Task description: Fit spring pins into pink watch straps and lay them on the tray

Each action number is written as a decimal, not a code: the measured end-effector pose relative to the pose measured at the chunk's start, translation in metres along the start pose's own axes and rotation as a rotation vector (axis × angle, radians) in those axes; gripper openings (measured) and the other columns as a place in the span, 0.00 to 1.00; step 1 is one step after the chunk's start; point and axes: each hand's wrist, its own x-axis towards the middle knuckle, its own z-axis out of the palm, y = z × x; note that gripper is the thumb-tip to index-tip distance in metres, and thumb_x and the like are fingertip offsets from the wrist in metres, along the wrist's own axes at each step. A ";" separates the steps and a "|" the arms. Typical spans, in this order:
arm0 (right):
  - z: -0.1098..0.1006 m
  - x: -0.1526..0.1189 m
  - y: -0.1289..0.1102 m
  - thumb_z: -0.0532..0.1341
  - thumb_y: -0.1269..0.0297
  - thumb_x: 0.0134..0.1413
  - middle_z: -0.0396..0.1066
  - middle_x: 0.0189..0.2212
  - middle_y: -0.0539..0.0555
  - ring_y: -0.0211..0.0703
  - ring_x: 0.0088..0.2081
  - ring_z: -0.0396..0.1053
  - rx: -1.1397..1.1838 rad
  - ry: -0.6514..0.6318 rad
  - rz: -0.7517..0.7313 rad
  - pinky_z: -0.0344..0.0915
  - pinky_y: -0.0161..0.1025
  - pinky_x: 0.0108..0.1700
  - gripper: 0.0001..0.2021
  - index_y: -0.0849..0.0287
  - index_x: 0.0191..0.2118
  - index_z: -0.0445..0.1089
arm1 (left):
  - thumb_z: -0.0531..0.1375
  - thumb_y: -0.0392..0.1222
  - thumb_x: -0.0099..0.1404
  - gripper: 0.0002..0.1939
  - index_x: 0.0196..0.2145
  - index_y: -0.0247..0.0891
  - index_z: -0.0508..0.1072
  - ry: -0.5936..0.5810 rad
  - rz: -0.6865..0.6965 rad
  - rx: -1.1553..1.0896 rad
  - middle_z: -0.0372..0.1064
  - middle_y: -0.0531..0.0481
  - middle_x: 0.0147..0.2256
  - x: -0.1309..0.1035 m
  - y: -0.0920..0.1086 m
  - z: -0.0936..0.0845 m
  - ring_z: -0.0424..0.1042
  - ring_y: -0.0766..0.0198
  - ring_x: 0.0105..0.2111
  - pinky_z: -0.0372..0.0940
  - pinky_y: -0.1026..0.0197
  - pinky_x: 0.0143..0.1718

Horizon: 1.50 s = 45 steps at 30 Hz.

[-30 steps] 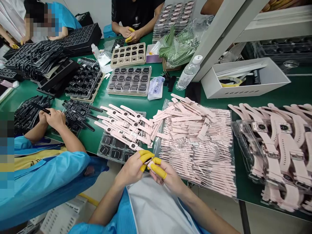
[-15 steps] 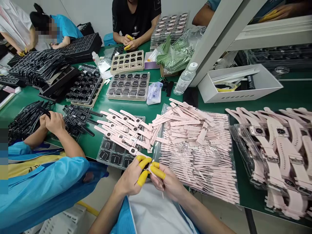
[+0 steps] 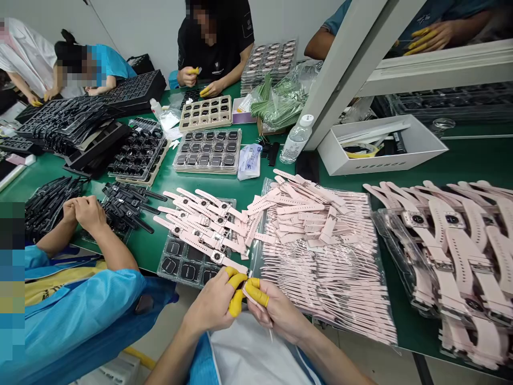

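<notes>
My left hand (image 3: 214,300) and my right hand (image 3: 278,310), both in yellow finger cots, meet close together in front of my lap. The left thumb and fingers pinch a small watch case, now mostly hidden by the fingertips. Between my right thumb and fingers is a pale pink watch strap (image 3: 255,298), its end against the case. Just beyond lies a clear tray (image 3: 164,267) of dark square watches, partly covered by pink-strapped watches (image 3: 198,218). To the right, many loose pink straps (image 3: 302,209) are heaped on a plastic bag of straps (image 3: 324,278).
Stacked trays of pink-strapped watches (image 3: 460,256) stand at the right. A white box (image 3: 385,160), a clear bottle (image 3: 296,140) and a watch tray (image 3: 206,152) are farther back. On the left, a co-worker's hands (image 3: 86,211) are near black straps (image 3: 54,206); other people sit across the green table.
My hands stay together, with the fingers closed further over the watch case. The view has shifted slightly. The person in black across the table has moved their hands apart.
</notes>
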 end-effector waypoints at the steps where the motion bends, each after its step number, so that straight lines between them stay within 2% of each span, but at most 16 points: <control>1: 0.000 0.000 0.001 0.70 0.37 0.53 0.62 0.15 0.42 0.27 0.15 0.46 -0.004 0.004 0.000 0.43 0.30 0.18 0.27 0.57 0.32 0.62 | 0.51 0.35 0.72 0.17 0.56 0.37 0.69 0.020 0.002 -0.028 0.70 0.39 0.48 -0.001 -0.001 0.001 0.70 0.53 0.48 0.72 0.51 0.50; 4: 0.000 0.000 0.004 0.69 0.33 0.52 0.64 0.17 0.43 0.28 0.15 0.50 -0.026 0.030 -0.005 0.45 0.30 0.18 0.29 0.57 0.34 0.64 | 0.51 0.35 0.73 0.18 0.58 0.38 0.68 0.079 0.012 -0.077 0.71 0.39 0.50 -0.003 -0.003 0.007 0.71 0.53 0.50 0.71 0.51 0.52; 6: -0.002 -0.001 0.004 0.68 0.32 0.50 0.67 0.19 0.44 0.30 0.16 0.55 -0.047 0.039 -0.008 0.50 0.30 0.19 0.30 0.57 0.35 0.65 | 0.52 0.35 0.72 0.19 0.59 0.39 0.68 0.115 0.014 -0.088 0.71 0.39 0.50 -0.005 -0.005 0.012 0.71 0.52 0.51 0.71 0.51 0.52; 9: -0.005 -0.001 0.004 0.69 0.33 0.50 0.69 0.20 0.47 0.33 0.18 0.62 -0.056 -0.008 0.018 0.55 0.32 0.20 0.29 0.58 0.34 0.67 | 0.53 0.35 0.73 0.19 0.60 0.39 0.67 0.159 0.007 -0.091 0.71 0.39 0.51 -0.008 -0.008 0.020 0.71 0.52 0.52 0.71 0.50 0.54; 12: -0.005 -0.002 0.005 0.71 0.38 0.50 0.63 0.16 0.43 0.31 0.15 0.54 0.026 -0.044 0.034 0.51 0.31 0.19 0.26 0.58 0.33 0.67 | 0.52 0.36 0.75 0.19 0.61 0.38 0.66 0.171 -0.006 -0.114 0.70 0.38 0.51 -0.011 -0.009 0.026 0.71 0.52 0.52 0.70 0.50 0.55; 14: -0.003 -0.002 0.006 0.73 0.40 0.48 0.58 0.14 0.40 0.29 0.15 0.47 0.112 -0.032 0.032 0.48 0.30 0.18 0.26 0.57 0.32 0.66 | 0.50 0.36 0.76 0.19 0.62 0.38 0.65 0.150 -0.015 -0.141 0.70 0.37 0.53 -0.012 -0.009 0.026 0.71 0.52 0.54 0.70 0.49 0.56; 16: -0.001 -0.002 0.008 0.74 0.41 0.47 0.56 0.14 0.40 0.28 0.16 0.45 0.170 -0.013 0.028 0.46 0.30 0.19 0.26 0.57 0.32 0.65 | 0.49 0.36 0.77 0.20 0.63 0.38 0.65 0.122 -0.014 -0.165 0.69 0.37 0.54 -0.012 -0.009 0.025 0.70 0.52 0.55 0.69 0.48 0.57; 22: 0.002 -0.004 0.010 0.73 0.43 0.50 0.56 0.14 0.40 0.29 0.16 0.45 0.095 0.023 -0.049 0.45 0.31 0.19 0.24 0.58 0.32 0.67 | 0.48 0.36 0.78 0.20 0.63 0.39 0.64 0.108 0.007 -0.227 0.69 0.38 0.54 -0.012 -0.010 0.023 0.69 0.53 0.55 0.68 0.49 0.58; 27: 0.005 -0.005 0.005 0.72 0.41 0.49 0.54 0.14 0.39 0.29 0.17 0.43 0.179 0.023 -0.022 0.43 0.31 0.19 0.25 0.56 0.31 0.64 | 0.48 0.36 0.78 0.21 0.65 0.38 0.63 0.096 -0.007 -0.182 0.68 0.37 0.56 -0.013 -0.010 0.025 0.68 0.51 0.56 0.67 0.47 0.59; 30: 0.007 -0.005 0.004 0.72 0.41 0.49 0.55 0.14 0.40 0.29 0.17 0.43 0.152 0.031 -0.038 0.43 0.31 0.19 0.25 0.56 0.31 0.65 | 0.48 0.35 0.77 0.21 0.65 0.38 0.63 0.101 -0.002 -0.152 0.68 0.37 0.55 -0.014 -0.010 0.024 0.68 0.51 0.57 0.67 0.48 0.59; 34: 0.004 -0.004 0.007 0.71 0.40 0.51 0.56 0.14 0.39 0.30 0.16 0.44 0.068 0.050 -0.048 0.44 0.32 0.19 0.24 0.56 0.32 0.65 | 0.50 0.34 0.75 0.21 0.63 0.37 0.65 0.094 0.003 -0.088 0.69 0.37 0.52 -0.011 -0.008 0.022 0.68 0.51 0.54 0.69 0.49 0.56; 39: 0.001 -0.003 0.011 0.67 0.38 0.55 0.56 0.14 0.40 0.30 0.16 0.45 -0.019 0.044 -0.036 0.45 0.33 0.19 0.25 0.56 0.32 0.64 | 0.52 0.36 0.73 0.19 0.59 0.37 0.69 0.025 -0.028 -0.011 0.68 0.39 0.47 -0.009 -0.006 0.016 0.69 0.51 0.48 0.70 0.50 0.49; 45: 0.001 -0.005 0.014 0.65 0.35 0.57 0.59 0.16 0.41 0.32 0.16 0.50 -0.194 0.016 -0.132 0.48 0.34 0.20 0.26 0.57 0.36 0.66 | 0.47 0.37 0.78 0.19 0.61 0.37 0.66 0.027 -0.023 -0.195 0.69 0.39 0.51 -0.014 -0.007 0.013 0.70 0.54 0.51 0.70 0.50 0.54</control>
